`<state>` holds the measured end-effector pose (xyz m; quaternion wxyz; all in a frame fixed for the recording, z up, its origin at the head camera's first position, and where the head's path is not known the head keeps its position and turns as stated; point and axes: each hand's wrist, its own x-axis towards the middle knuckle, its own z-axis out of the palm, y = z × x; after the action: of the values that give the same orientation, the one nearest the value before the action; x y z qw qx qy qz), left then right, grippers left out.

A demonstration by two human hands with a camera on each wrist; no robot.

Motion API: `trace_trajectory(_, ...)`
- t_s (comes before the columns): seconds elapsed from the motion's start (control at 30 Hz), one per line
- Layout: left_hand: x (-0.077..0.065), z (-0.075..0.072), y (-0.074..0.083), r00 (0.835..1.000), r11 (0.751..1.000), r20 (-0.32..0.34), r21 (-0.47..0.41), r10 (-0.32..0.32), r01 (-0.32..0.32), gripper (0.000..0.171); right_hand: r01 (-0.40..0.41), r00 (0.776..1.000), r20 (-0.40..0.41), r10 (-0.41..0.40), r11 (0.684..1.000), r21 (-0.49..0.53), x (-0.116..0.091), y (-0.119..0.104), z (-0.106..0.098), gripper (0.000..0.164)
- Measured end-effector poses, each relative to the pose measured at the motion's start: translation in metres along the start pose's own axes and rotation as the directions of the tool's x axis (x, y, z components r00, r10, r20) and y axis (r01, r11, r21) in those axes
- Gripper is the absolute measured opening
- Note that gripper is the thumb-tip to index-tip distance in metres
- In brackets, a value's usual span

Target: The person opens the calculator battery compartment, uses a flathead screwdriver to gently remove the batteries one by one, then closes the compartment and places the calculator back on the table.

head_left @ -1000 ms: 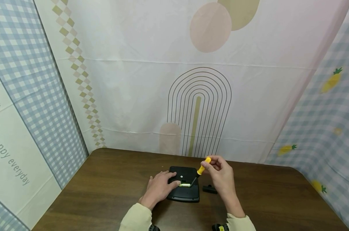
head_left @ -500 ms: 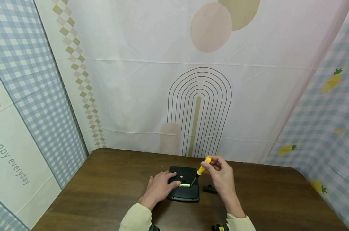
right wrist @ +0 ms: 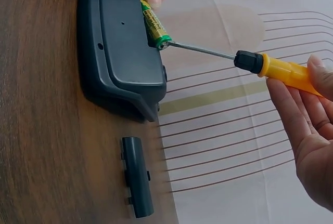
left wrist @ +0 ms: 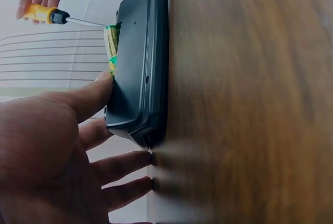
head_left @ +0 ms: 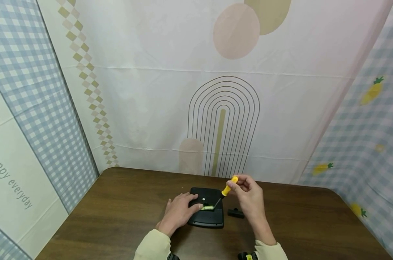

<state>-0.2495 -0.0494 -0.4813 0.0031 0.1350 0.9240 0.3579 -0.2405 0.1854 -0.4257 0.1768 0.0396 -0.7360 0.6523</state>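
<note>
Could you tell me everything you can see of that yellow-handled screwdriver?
The screwdriver has a bright yellow handle, apparently plastic, then a black collar and a thin, straight shaft that looks like metal. The right hand holds it by the handle between thumb and fingers. It slants down over the black device, handle uppermost, and the shaft's far end appears to touch one end of the green battery. The shape of its point can't be made out.

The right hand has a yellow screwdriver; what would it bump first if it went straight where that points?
Probably the green battery: the screwdriver has its tip at the battery's end, though exact touch is unclear.
</note>
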Motion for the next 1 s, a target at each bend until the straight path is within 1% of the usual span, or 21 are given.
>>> trace_trajectory(0.2, 0.0, 0.002, 0.0, 1.0, 1.0, -0.016, 0.011, 0.003, -0.002, 0.05, -0.01, 1.0, -0.013, 0.01, 1.0, 0.007, 0.001, -0.001, -0.002, 0.029)
trace_trajectory(0.43, 0.0, 0.004, 0.002, 0.999, 1.0, -0.042, 0.022, -0.01, 0.011, 0.051, -0.01, 1.0, -0.012, 0.01, 1.0, -0.007, 0.001, 0.0, -0.002, 0.029)
trace_trajectory(0.7, 0.0, 0.005, 0.003, 0.998, 1.0, -0.06, 0.012, -0.01, 0.01, 0.051, -0.014, 1.0, -0.009, 0.014, 1.0, -0.022, 0.003, -0.001, -0.005, 0.032)
trace_trajectory(0.8, 0.0, 0.005, 0.003, 0.998, 1.0, -0.061, 0.008, -0.008, 0.008, 0.051, -0.014, 0.999, -0.031, 0.012, 0.998, -0.054, 0.004, -0.003, -0.009, 0.032)
trace_trajectory(1.0, -0.001, 0.005, 0.003, 0.998, 1.0, -0.055, 0.009, -0.008, 0.009, 0.051, 0.002, 0.994, -0.104, -0.013, 0.995, -0.101, 0.007, -0.004, -0.022, 0.03)
